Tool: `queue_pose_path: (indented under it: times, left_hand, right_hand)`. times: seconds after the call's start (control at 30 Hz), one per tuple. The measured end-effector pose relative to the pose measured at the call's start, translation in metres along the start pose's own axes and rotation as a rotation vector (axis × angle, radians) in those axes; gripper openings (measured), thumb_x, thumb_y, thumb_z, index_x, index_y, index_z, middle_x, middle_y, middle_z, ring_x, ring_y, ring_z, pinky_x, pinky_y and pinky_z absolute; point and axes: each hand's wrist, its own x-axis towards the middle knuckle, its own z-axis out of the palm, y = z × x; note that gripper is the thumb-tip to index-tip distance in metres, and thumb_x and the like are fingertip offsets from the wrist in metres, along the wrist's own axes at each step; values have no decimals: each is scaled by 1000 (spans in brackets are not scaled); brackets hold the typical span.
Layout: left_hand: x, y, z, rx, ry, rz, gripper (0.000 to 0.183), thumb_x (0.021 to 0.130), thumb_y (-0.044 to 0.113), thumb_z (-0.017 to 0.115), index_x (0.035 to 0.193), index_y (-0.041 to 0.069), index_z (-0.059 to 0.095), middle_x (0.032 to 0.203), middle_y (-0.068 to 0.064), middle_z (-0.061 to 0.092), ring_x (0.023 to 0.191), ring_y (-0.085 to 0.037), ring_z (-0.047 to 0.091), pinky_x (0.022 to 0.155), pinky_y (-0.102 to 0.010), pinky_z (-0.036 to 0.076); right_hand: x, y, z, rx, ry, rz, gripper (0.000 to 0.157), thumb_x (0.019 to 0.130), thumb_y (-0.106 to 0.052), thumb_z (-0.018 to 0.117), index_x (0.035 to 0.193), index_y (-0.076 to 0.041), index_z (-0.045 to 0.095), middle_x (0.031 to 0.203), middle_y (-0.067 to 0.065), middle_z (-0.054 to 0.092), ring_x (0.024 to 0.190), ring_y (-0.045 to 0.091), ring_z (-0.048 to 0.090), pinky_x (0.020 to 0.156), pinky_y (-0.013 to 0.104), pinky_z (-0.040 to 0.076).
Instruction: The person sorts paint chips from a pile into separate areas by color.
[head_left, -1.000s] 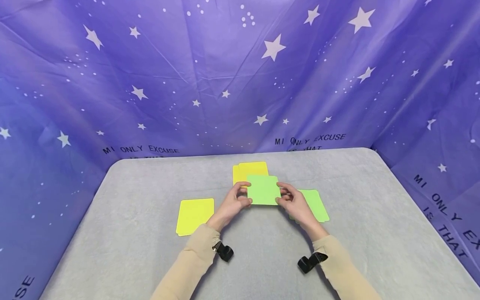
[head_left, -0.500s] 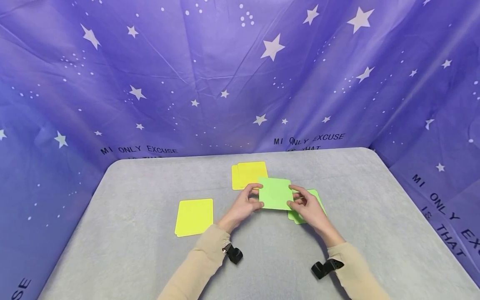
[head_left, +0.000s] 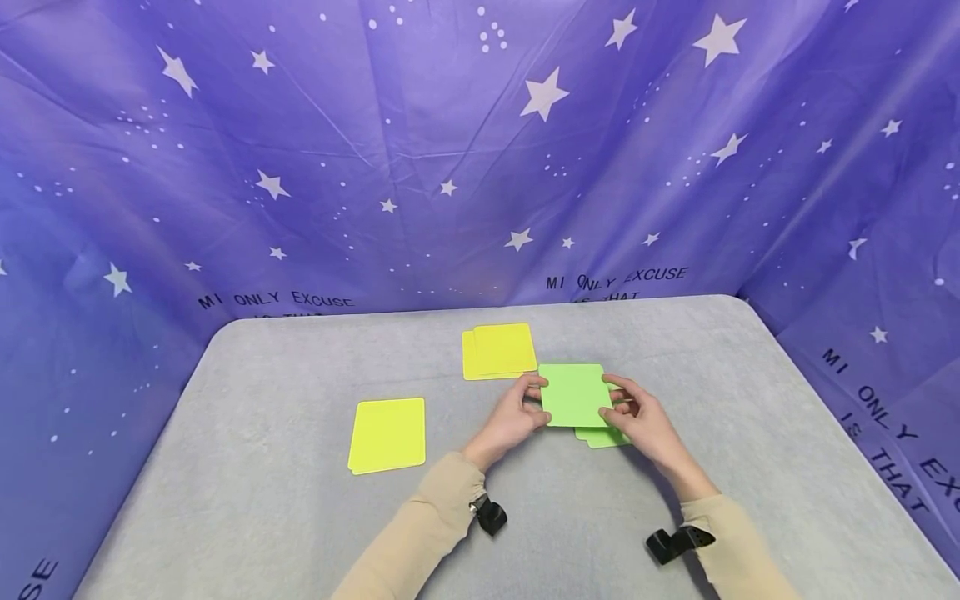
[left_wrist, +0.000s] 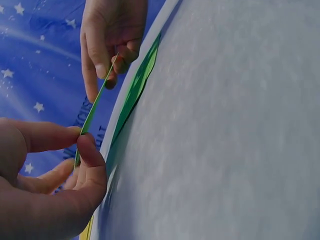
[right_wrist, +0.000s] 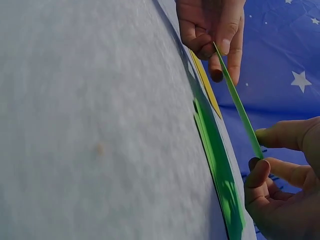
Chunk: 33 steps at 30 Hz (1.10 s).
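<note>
A square green card (head_left: 574, 396) with rounded corners is held up by both hands. My left hand (head_left: 512, 419) pinches its left edge between thumb and fingers, and my right hand (head_left: 643, 421) pinches the right edge. Below it on the table, partly covered from the head camera, lie more green cards (head_left: 600, 437). Seen from the right wrist, the held card (right_wrist: 240, 107) is nearly edge-on and apart from the green cards (right_wrist: 220, 175) beneath. In the left wrist view the held card (left_wrist: 92, 115) also appears as a thin strip.
Overlapping yellow cards (head_left: 504, 350) lie at the back middle of the grey table (head_left: 285, 375). Another small yellow stack (head_left: 387, 435) sits to the left. A purple-blue curtain with stars (head_left: 375, 150) hangs around the table's far side and both ends.
Both hands have carried the green card to the right and slightly nearer, from in front of the back yellow cards to over the green cards. The stacks on the table look unmoved.
</note>
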Motion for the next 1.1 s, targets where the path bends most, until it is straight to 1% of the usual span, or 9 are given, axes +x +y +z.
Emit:
queue_pose_path:
  times: [0.07,0.1,0.2,0.37,0.47,0.6,0.73,0.87,1.1]
  left_hand:
    - [2,0,6,31,9,-3,49,77,-12,64,124,-5,53,98,-12,52,68,-10,53,61,-23,47]
    - [2,1,9,44,12,-3,49,76,-12,64,124,-5,54,96,-10,51,69,-10,53,61,-20,45]
    - [4,2,16,88,1,0,49,76,-11,65,123,-6,54,92,-8,50,69,-10,53,61,-20,46]
    - [6,3,25,126,-42,-14,51,76,-10,66,126,-6,54,90,-6,52,69,-10,56,60,-20,47]
    - [6,4,27,152,-80,-17,48,79,-9,64,126,-7,54,85,-4,55,68,-13,60,60,-21,47]
    - [4,6,24,207,-132,-8,40,83,-7,59,123,-7,57,76,0,57,64,-15,61,57,-19,44]
    - [1,8,18,240,-161,5,32,85,-6,56,117,-6,60,71,1,57,58,-10,54,53,-18,40]
    - [-1,7,11,246,-174,-1,27,87,-4,56,114,-4,62,72,2,57,59,-9,53,53,-18,40]
    - [-4,7,-1,232,-166,12,28,86,-5,55,113,-5,61,72,1,56,59,-9,53,52,-19,40]
  right_hand:
    - [-2,2,-4,-9,-1,-1,55,89,-4,66,139,7,43,110,20,51,84,16,49,61,21,44]
    - [-2,3,-7,-14,-2,-1,56,89,-4,66,139,7,43,110,20,51,83,15,48,61,21,44]
    - [-6,6,-14,-23,-1,-3,56,89,-4,65,139,8,42,110,20,51,82,13,48,61,21,43]
    - [-10,11,-24,-33,13,-3,52,89,-3,65,136,9,45,108,20,52,79,10,47,59,21,42]
    - [-12,13,-30,-49,25,-10,52,88,-2,65,135,9,45,108,21,52,77,9,47,56,21,42]
    - [-15,17,-38,-77,65,-34,51,86,0,65,133,10,47,108,23,54,72,6,48,52,21,43]
    - [-17,21,-44,-93,97,-47,50,86,1,66,131,10,49,107,23,55,69,4,47,50,20,43]
    - [-18,22,-45,-107,104,-52,47,85,1,67,128,10,51,105,23,56,69,4,48,50,20,43]
    - [-15,17,-39,-80,84,-58,43,86,0,66,126,10,53,105,24,56,72,4,49,50,21,43]
